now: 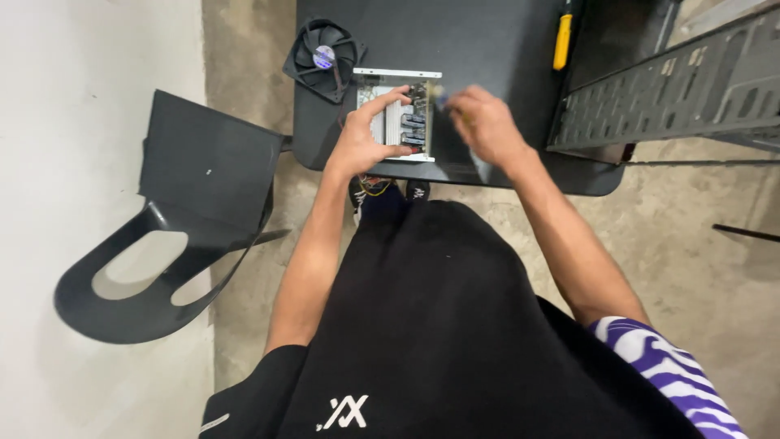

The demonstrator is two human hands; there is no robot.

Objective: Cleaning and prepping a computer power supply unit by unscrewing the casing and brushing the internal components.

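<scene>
A small open metal case (396, 119) with circuit parts inside lies on the black table (479, 49) near its front edge. My left hand (363, 136) grips the case from the left, thumb and fingers over its top and side. At the case's right edge my right hand (486, 123) is closed around a small tool whose tip points into the case; the tool is mostly hidden by the fingers. A black cooling fan (324, 57) with a blue centre lies just left of the case, partly over the table's corner.
A yellow-handled screwdriver (562, 39) lies at the table's far side. A perforated black metal panel (666, 85) covers the right of the table. A black plastic chair (183, 219) stands at the left on the concrete floor. My lap fills the foreground.
</scene>
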